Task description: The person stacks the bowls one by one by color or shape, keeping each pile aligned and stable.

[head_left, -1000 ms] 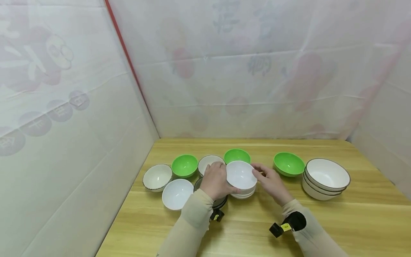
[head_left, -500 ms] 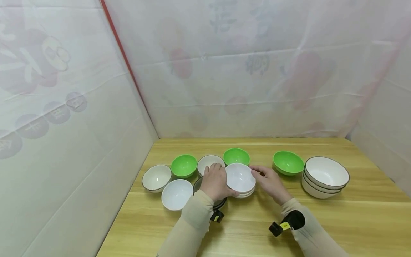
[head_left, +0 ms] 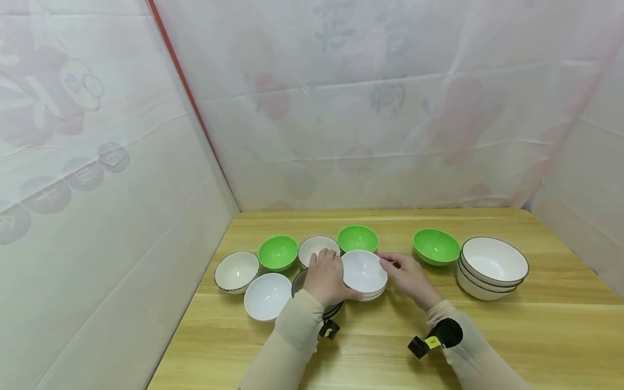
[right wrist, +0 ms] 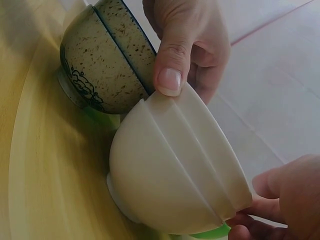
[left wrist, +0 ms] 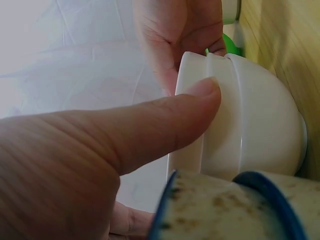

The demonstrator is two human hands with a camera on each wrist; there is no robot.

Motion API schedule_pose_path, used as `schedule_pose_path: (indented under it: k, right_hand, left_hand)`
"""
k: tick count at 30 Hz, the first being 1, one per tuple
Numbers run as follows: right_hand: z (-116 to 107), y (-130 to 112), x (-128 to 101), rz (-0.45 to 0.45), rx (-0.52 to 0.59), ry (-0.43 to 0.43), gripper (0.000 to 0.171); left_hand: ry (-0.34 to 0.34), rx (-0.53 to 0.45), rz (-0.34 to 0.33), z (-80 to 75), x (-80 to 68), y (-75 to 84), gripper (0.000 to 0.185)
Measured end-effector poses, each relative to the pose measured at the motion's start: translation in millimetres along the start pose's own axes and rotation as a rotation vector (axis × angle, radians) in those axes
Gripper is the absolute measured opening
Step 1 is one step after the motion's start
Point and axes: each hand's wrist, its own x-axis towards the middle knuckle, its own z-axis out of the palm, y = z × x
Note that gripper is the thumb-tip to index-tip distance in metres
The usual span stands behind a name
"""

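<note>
We see three green bowls (head_left: 278, 252) along the back of the wooden table (head_left: 487, 336), a stack of dark-rimmed white bowls (head_left: 493, 267) at the right, and two single white bowls (head_left: 267, 296) at the left

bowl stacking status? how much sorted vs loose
Done: three large dark-rimmed bowls are nested at right. In hand: the left hand and right hand hold the top white bowl on the white stack. Left: three green bowls, a loose white bowl and speckled bowls sit apart.
</note>
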Motion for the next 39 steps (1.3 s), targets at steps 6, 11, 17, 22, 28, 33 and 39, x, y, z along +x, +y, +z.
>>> schedule_pose_path:
  k: [6,11,17,22,28,33,39]
  right_hand:
    - [0,1,0,-0.001,0.0,-0.004,0.039]
    - [0,0,0,0.001,-0.002,-0.014,0.04]
    - [-1,1,1,0.006,-0.008,-0.037,0.044]
    - [-5,8,1,-0.059,0.002,-0.084,0.057]
    - [-9,20,-1,-0.249,0.032,-0.193,0.089]
    - [-2,25,-3,-0.323,0.078,-0.292,0.113]
    - [5,33,-4,-0.325,0.024,-0.251,0.117]
  left_hand:
    - [-0.005,0.003,0.0,0.3,0.0,-0.2,0.095]
    - [-0.009,0.005,0.0,0.0,-0.5,-0.4,0.093]
    - [-0.01,0.004,-0.002,0.3,-0.4,-0.8,0.092]
    - [-0.02,0.003,0.003,-1.0,-2.3,-1.1,0.098]
    - [0.033,-0.032,0.048,-16.7,-8.0,-3.4,0.095]
    - [0.143,-0.128,0.077,-34.0,-18.2,-11.9,0.08]
    - [0.176,-0.207,0.048,-52.4,-35.5,-27.9,0.08]
